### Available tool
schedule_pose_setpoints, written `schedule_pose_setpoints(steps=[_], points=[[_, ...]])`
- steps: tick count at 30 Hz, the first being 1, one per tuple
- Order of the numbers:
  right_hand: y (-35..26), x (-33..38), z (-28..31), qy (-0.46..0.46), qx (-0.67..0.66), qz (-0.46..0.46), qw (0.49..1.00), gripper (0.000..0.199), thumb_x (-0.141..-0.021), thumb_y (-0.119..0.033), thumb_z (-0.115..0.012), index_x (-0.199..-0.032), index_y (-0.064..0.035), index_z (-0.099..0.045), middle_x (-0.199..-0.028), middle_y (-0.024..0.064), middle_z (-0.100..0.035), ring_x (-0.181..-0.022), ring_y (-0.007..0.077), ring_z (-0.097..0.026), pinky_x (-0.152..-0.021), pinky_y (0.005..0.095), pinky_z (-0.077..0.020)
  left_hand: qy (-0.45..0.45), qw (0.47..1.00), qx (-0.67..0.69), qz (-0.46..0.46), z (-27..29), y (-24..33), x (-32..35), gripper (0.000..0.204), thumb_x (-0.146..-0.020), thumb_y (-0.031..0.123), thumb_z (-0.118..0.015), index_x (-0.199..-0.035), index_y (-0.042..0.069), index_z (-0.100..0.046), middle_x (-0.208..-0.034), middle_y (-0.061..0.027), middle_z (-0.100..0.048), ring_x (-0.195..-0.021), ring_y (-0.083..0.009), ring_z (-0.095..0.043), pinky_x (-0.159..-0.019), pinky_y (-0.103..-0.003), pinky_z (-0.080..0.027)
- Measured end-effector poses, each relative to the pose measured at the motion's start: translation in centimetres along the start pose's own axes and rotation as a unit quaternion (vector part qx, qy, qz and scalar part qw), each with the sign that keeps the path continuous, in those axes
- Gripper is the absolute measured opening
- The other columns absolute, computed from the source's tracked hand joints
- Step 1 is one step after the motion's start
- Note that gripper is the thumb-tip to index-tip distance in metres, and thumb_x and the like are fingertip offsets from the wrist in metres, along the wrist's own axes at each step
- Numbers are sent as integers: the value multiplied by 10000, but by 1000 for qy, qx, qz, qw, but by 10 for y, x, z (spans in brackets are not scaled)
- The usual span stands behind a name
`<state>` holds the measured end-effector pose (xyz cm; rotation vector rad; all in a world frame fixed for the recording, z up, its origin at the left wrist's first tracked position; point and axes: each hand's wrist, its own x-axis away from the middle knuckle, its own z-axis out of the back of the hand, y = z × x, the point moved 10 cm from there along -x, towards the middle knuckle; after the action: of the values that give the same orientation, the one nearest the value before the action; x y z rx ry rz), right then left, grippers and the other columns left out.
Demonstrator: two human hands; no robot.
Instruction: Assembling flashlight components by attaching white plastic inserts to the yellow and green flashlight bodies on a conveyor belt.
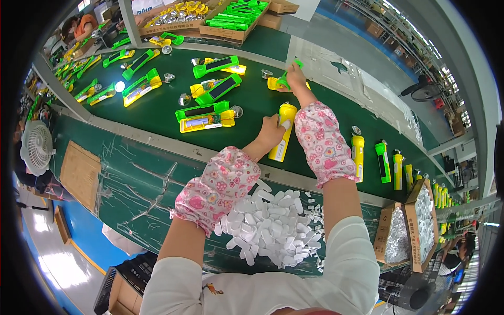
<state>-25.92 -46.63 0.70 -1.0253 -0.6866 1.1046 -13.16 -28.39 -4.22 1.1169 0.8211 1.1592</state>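
Note:
My left hand point(270, 132) is closed round a yellow flashlight body point(284, 137), near its middle on the green work surface. Farther off, my right hand point(296, 79) grips a green flashlight half point(284, 80) just over an open yellow shell point(272, 83); whether they touch is hard to tell. A loose reflector head point(266, 74) lies left of that shell. To the left of my hands rest several part-built flashlights, among them a green panel half point(220, 88) and a yellow shell with wires point(207, 122). Below my forearms is a heap of white plastic strips point(273, 226).
Yellow flashlights point(357, 155) and a green one point(382, 163) stand in a row to the right. Cartons of silvery parts point(395, 236) sit at the near right, and a box of green halves point(239, 16) at the back. A metal post point(128, 21) rises at far left.

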Motion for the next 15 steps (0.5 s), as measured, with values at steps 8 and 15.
schedule_pose_setpoints(steps=[8, 15], points=[[-40, 39, 19, -119, 586, 114, 793, 402, -840, -174, -591, -1231, -84, -584, -1351, 185, -505, -1215, 307, -529, -965, 461, -451, 243, 894, -320, -198, 84, 75, -30, 351, -728, 61, -611, -1073, 15, -565, -1128, -174, -525, -1085, -349, -487, -908, -464, -435], [-36, 34, 3, -133, 569, 391, 711, 835, -691, -52, -729, -1430, -160, -354, -1286, 160, -498, -1265, 314, -450, -1018, 502, -387, 70, 873, -441, -196, 77, 69, -139, 617, -786, 107, -628, -1314, -3, -327, -1307, -194, -507, -1348, -325, -359, -1140, -489, -192]])
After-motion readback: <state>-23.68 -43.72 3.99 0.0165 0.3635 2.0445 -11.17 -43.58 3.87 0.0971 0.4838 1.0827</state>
